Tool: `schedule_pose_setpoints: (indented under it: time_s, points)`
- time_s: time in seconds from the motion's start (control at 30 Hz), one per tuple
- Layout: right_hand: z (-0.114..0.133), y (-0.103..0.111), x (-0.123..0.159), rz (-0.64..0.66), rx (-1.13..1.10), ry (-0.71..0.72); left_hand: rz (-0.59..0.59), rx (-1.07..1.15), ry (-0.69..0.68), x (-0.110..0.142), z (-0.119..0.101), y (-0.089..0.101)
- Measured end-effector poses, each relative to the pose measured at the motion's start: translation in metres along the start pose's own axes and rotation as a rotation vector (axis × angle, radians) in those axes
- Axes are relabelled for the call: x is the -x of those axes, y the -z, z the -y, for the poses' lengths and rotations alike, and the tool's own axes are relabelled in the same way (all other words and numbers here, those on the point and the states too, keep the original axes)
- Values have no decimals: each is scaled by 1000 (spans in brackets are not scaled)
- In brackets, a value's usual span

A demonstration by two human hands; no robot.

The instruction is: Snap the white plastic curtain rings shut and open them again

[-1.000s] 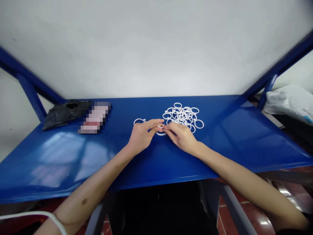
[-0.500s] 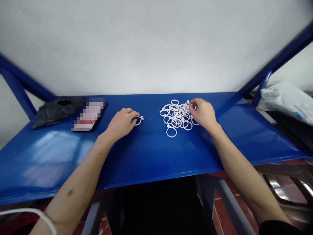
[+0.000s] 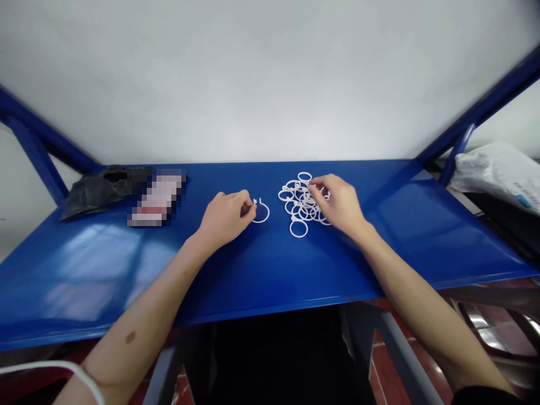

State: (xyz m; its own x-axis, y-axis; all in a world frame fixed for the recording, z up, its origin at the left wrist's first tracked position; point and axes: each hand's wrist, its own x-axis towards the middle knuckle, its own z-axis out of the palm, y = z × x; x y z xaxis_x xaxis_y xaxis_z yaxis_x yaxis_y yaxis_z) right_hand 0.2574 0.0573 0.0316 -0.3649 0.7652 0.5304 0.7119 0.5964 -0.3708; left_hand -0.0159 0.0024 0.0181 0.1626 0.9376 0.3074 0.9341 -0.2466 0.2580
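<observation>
Between the thumb and fingers of my left hand [image 3: 230, 216] is a white plastic ring [image 3: 265, 216], its two small ends standing apart at the top. That ring is just above or on the blue tabletop. To its right lies a loose pile of white plastic rings [image 3: 299, 211] with little knobs, overlapping one another. My right hand [image 3: 340, 202] reaches over the pile's right side and covers part of it. Its thumb and fingertips come together on a ring at the back of the pile; which ring is hard to make out.
A black plastic bag [image 3: 95, 194] and a blurred-out phone-like object [image 3: 156, 199] lie on the blue table [image 3: 270, 275] at the left. White plastic packaging [image 3: 495, 174] sits beyond the right-hand frame. A white wall [image 3: 253, 84] rises behind, and a white cable [image 3: 54, 364] crosses the lower left corner.
My left hand has moved right and lifted its ring more upright, with the ring's ends apart. My right hand has shifted left, further over the pile.
</observation>
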Motion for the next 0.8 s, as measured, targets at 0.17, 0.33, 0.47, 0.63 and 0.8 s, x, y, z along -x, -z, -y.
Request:
schedule_pose_setpoints:
  time_s: [0.17,0.33,0.47,0.63,0.8]
  points:
    - [42,-21,21,244,-375,84,-207,71,-168,7,-19,-11]
    - [49,-30,31,209,-451,36,-241,248,-187,9,-29,-14]
    - [42,-33,30,158,-494,38,-121,500,-108,6,-29,-10]
    - [39,-34,32,90,-485,138,-80,565,-131,8,-29,-8]
    - [37,-33,36,98,-390,252,-95,510,-208,14,-30,-12]
